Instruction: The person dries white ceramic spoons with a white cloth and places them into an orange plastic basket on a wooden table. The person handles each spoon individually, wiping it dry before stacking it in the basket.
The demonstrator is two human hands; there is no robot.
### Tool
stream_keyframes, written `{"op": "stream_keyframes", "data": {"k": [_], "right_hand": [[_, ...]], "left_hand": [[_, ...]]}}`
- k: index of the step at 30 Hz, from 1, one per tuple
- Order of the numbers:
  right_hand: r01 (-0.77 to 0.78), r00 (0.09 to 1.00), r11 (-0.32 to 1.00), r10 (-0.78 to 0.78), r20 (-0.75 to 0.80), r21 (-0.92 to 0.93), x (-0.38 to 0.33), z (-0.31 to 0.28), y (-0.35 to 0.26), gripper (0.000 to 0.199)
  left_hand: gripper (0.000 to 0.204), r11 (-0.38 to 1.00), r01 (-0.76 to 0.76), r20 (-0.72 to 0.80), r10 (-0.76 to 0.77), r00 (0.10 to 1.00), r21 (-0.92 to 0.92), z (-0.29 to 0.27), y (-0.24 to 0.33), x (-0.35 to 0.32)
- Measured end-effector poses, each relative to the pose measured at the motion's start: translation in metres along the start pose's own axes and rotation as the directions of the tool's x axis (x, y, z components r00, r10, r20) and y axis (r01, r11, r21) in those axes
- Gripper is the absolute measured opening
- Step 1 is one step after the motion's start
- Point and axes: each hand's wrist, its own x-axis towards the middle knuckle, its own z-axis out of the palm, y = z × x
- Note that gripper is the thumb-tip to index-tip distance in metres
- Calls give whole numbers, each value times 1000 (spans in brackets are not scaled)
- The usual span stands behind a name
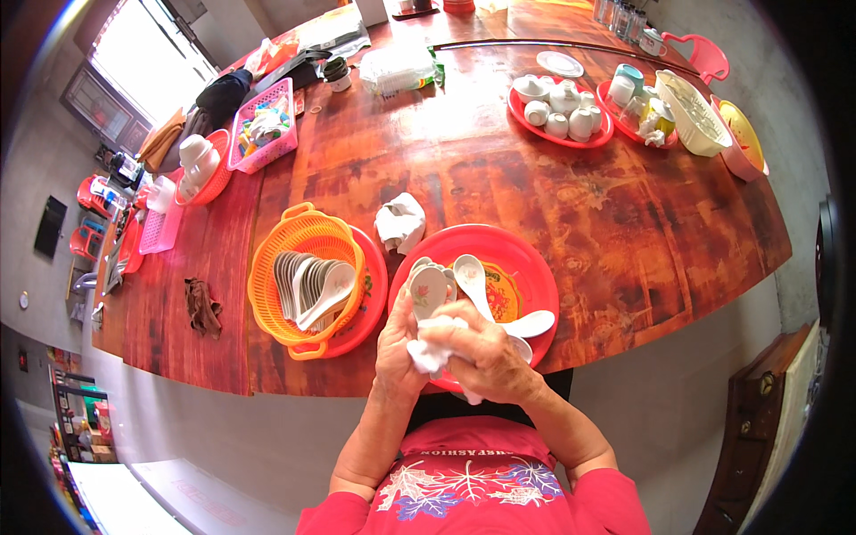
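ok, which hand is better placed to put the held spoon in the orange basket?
Likely the left hand: it seems to grip the spoon and is nearer the orange basket. The right hand is farther off, holding a white cloth.

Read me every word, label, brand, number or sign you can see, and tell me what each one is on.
Shirt: white lettering above the leaf print, not copied out here.
Pale surface at lower left: faint reddish marks, too blurred to read.
Spoon in the left hand: floral print, no readable text.
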Motion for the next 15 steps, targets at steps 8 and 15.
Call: {"op": "stream_keyframes", "data": {"k": [8, 15], "right_hand": [[69, 938, 913, -196, -284, -402, 34, 9, 12, 37], [-202, 834, 961, 68, -548, -188, 35, 29, 25, 34]], "left_hand": [[44, 999, 2, 87, 1, 996, -36, 7, -13, -7], [39, 875, -225, -156, 318, 935, 429, 23, -27, -3]]}}
